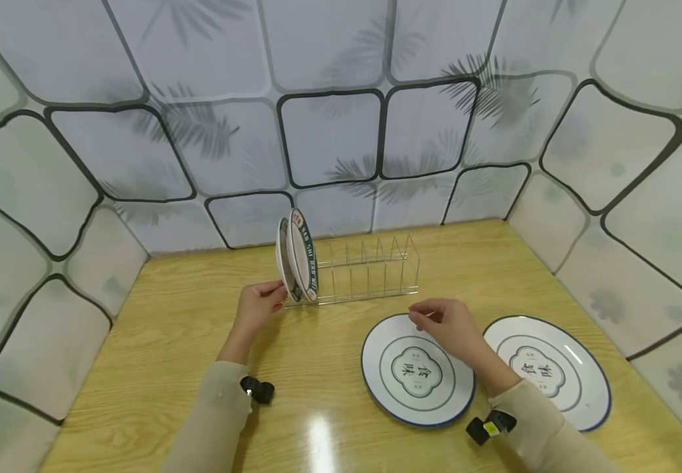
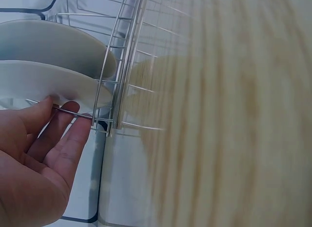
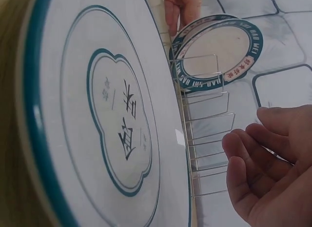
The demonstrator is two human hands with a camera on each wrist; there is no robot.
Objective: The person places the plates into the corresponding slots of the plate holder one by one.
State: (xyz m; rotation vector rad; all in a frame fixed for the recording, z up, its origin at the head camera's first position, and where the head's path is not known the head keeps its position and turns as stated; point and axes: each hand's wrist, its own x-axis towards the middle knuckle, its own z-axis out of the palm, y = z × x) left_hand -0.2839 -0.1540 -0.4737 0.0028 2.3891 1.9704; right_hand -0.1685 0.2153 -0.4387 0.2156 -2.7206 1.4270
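Note:
A wire dish rack (image 1: 370,297) stands near the back wall. Two plates with dark green lettered rims lean upright at its left end, an inner plate (image 1: 303,256) and an outer plate (image 1: 284,256). My left hand (image 1: 256,305) pinches the rack's end wire between thumb and fingers, close under the outer plate; in the left wrist view, that hand (image 2: 46,154) shows this plainly. Over the far edge of a flat blue-rimmed plate (image 1: 418,371) hovers my right hand (image 1: 450,328), its fingers loosely bent. Nothing is in that hand (image 3: 273,168) in the right wrist view.
Another blue-rimmed plate (image 1: 580,384) lies flat at the right, partly behind the right forearm. The wooden table (image 1: 158,341) meets a patterned wall covering (image 1: 329,138) at the back and sides. Several wire slots of the rack stand right of the upright plates.

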